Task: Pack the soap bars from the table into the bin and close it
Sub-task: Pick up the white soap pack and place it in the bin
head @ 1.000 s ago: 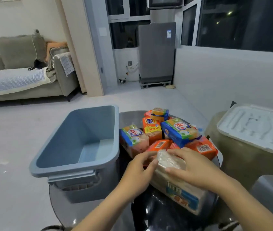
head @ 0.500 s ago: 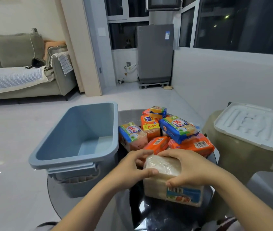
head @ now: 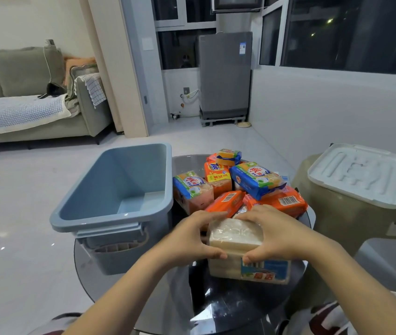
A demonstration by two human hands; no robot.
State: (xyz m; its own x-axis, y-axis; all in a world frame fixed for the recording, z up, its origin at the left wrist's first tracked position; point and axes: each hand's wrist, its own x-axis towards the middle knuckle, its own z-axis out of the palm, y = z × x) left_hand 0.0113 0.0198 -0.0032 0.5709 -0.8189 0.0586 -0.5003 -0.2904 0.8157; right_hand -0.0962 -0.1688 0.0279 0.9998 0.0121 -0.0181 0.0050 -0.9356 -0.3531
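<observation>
Both hands have now closed in, left hand [head: 187, 238] and right hand [head: 276, 235] clamped on the pale soap pack [head: 237, 234] just right of the empty blue bin [head: 110, 221], on the tabletop [head: 228, 308], so the first load looks ready to lift.

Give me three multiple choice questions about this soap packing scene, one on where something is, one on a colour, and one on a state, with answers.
1. Where is the white lid?
A. on the bin
B. on a stool right of the table
C. on the floor

2. What colour is the bin?
A. blue
B. red
C. green

3. What is the pale soap pack doing?
A. lying inside the bin
B. lying untouched on the table
C. held by both hands

Answers: B, the lid rests on the stool; A, its walls are light blue; C, the left hand and right hand grip it.
</observation>
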